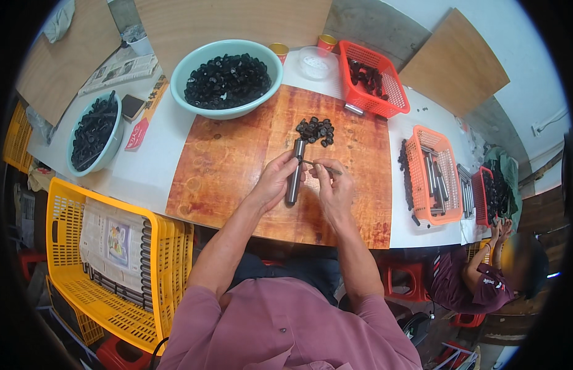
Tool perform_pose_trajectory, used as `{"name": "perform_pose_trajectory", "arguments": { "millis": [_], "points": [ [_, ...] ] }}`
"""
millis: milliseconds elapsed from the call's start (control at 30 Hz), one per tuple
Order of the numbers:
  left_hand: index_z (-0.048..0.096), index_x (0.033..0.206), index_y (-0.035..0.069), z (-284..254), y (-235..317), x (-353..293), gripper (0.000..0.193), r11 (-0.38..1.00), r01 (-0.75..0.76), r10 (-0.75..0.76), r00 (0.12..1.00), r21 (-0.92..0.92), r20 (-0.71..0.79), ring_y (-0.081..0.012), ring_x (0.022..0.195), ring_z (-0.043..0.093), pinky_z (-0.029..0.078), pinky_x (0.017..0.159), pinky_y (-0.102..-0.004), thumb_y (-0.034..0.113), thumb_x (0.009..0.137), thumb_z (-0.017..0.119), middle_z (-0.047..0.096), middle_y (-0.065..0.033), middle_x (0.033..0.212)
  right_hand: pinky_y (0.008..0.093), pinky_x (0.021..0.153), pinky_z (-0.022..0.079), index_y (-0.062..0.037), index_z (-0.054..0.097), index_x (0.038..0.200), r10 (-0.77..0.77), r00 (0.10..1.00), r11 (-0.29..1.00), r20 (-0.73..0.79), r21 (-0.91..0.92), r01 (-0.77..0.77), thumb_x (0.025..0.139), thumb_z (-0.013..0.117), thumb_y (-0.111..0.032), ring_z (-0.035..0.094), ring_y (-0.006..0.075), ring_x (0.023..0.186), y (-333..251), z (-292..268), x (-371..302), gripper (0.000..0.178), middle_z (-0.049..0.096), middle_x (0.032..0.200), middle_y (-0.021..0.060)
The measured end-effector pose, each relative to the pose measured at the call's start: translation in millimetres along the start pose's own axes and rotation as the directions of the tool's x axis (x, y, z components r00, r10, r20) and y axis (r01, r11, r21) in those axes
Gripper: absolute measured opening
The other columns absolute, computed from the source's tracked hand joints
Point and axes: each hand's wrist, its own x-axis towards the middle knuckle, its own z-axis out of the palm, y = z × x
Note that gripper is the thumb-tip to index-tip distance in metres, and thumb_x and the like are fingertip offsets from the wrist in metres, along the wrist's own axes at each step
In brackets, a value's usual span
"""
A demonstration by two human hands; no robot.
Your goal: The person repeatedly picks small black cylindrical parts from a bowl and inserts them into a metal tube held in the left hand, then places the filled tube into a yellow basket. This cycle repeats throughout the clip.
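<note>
My left hand point(275, 177) is closed round a shiny metal tube point(293, 190), which stands nearly lengthwise in front of me over the wooden board. A dark ring-like part shows on the tube by my left fingertips. In my right hand point(336, 190) I pinch a thin tool with a dark handle point(333, 171). Its slender shaft points left and its tip meets the tube near the dark part; the exact contact is too small to tell. Just beyond the tube lies a small pile of black ring-shaped parts point(315, 130).
The wooden board point(224, 179) lies under my hands. Beyond it are a large bowl point(180, 92) of black parts and a red basket point(394, 102). Left are a smaller bowl point(119, 126) and a yellow crate point(107, 302). Right, an orange basket point(416, 163) holds tubes; a co-worker point(465, 277) sits beyond.
</note>
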Motion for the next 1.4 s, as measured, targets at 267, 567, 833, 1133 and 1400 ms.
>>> {"name": "perform_pose_trajectory", "arguments": {
  "millis": [267, 567, 833, 1133, 1400],
  "points": [
    [0.052, 0.138, 0.004, -3, 0, 0, 0.034, 1.0, 0.013, -0.013, 1.0, -0.021, 0.003, -0.0139, 0.089, 0.066, 0.055, 0.08, -0.0274, 0.018, 0.107, 0.053, 0.069, -0.0083, 0.105, 0.0305, 0.065, 0.055, 0.0029, 0.07, 0.1, 0.063, 0.998, 0.993, -0.013, 0.105, -0.062, 0.094, 0.064, 0.0, 0.072, 0.0232, 0.077, 4, 2, -1, 0.008, 0.071, 0.089, 0.0149],
    [0.05, 0.144, 0.004, -2, -1, 1, 0.039, 1.0, -0.011, 0.011, 1.0, -0.014, -0.009, -0.0144, 0.09, 0.065, 0.056, 0.083, -0.0284, 0.019, 0.107, 0.052, 0.068, -0.0077, 0.105, 0.0308, 0.066, 0.056, 0.0039, 0.069, 0.099, -0.105, 0.994, 0.994, -0.011, -0.04, 0.104, 0.093, 0.065, 0.002, 0.074, 0.0239, 0.079, -7, 1, -1, 0.007, 0.072, 0.09, 0.0155],
    [0.051, 0.142, 0.003, 0, 2, -1, 0.038, 1.0, 0.008, -0.008, 1.0, -0.023, -0.015, -0.0151, 0.09, 0.065, 0.056, 0.082, -0.0288, 0.018, 0.107, 0.053, 0.068, -0.0089, 0.106, 0.0281, 0.067, 0.058, 0.0052, 0.069, 0.1, -0.002, 1.0, 0.994, -0.009, 0.111, 0.003, 0.095, 0.064, 0.002, 0.075, 0.0198, 0.08, 2, 1, -2, 0.008, 0.072, 0.09, 0.0142],
    [0.051, 0.143, 0.004, 1, 4, -3, 0.039, 0.999, 0.03, -0.029, 0.999, -0.027, 0.027, -0.0139, 0.088, 0.065, 0.055, 0.081, -0.0276, 0.019, 0.107, 0.054, 0.067, -0.0066, 0.103, 0.0282, 0.072, 0.057, 0.0065, 0.068, 0.102, 0.064, 0.998, 0.982, 0.03, 0.174, -0.068, 0.097, 0.061, 0.002, 0.073, 0.0183, 0.08, 5, -4, -1, 0.01, 0.071, 0.089, 0.0134],
    [0.05, 0.144, 0.005, 2, 5, -3, 0.04, 0.998, 0.065, -0.064, 0.998, -0.017, 0.014, -0.0138, 0.086, 0.063, 0.054, 0.078, -0.0274, 0.021, 0.107, 0.052, 0.066, -0.005, 0.101, 0.0288, 0.072, 0.059, 0.0069, 0.068, 0.1, 0.089, 0.996, 0.983, 0.008, 0.162, -0.089, 0.096, 0.061, 0.004, 0.074, 0.0184, 0.08, 1, -3, -4, 0.009, 0.071, 0.09, 0.0139]
  ]
}}
